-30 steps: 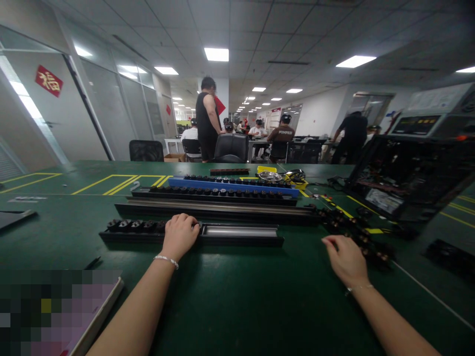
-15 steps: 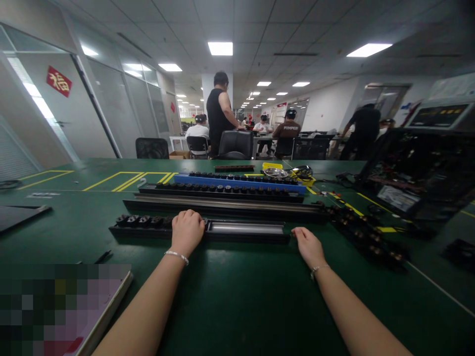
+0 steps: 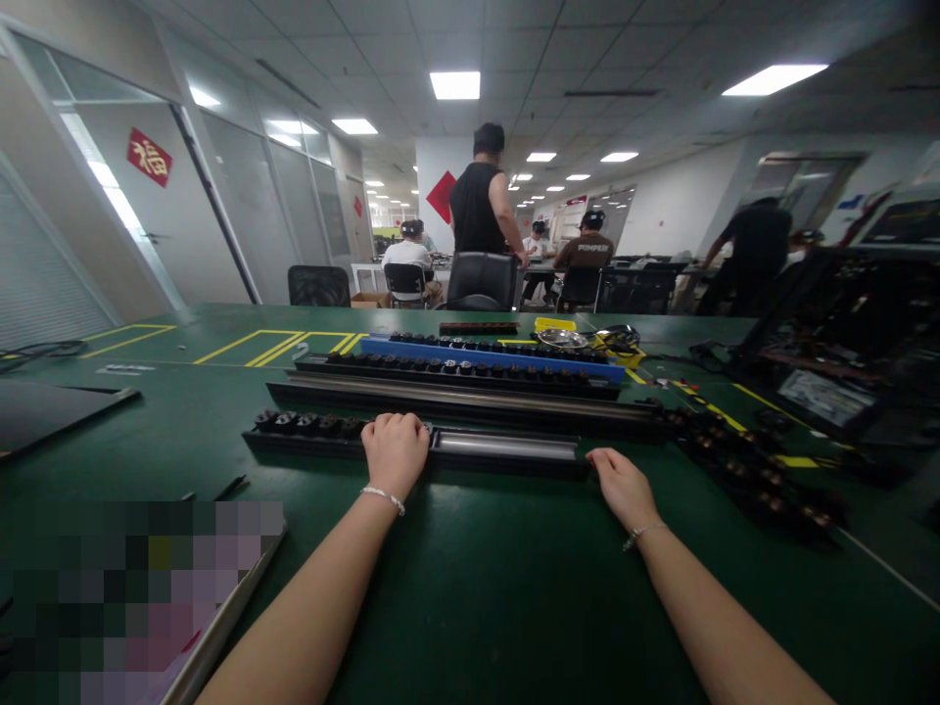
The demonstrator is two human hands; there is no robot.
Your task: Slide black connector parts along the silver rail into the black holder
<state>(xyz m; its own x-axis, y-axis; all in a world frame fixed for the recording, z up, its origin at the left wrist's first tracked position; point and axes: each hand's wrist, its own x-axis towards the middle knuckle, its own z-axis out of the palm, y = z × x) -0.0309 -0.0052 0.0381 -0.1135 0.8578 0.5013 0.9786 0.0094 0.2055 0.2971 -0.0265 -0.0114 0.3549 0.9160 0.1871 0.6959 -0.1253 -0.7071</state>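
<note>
In front of me on the green table lies a long black channel rail [image 3: 506, 462]. Its left part carries a row of black roller-like pieces [image 3: 305, 421], and a bare silvery strip shows along its right part. My left hand [image 3: 397, 452] curls over the middle of the rail, fingers closed at the last of the pieces; what lies under them is hidden. At the rail's right end, my right hand [image 3: 624, 490] has thumb and fingers pinched together, touching or very close to the end. Anything between those fingertips is too small to make out.
Behind stand a longer black rail [image 3: 470, 397] and a blue rail [image 3: 514, 360] with black pieces. Right are a dark heap of parts [image 3: 756, 480] and an opened machine casing [image 3: 829, 333]. A blurred tray or box [image 3: 227, 607] sits front left. Several people are farther back.
The whole view has shifted, so things appear farther right. My right fingertips have come closer to the rail's right end. My left hand stays on the rail. A standing person behind has turned.
</note>
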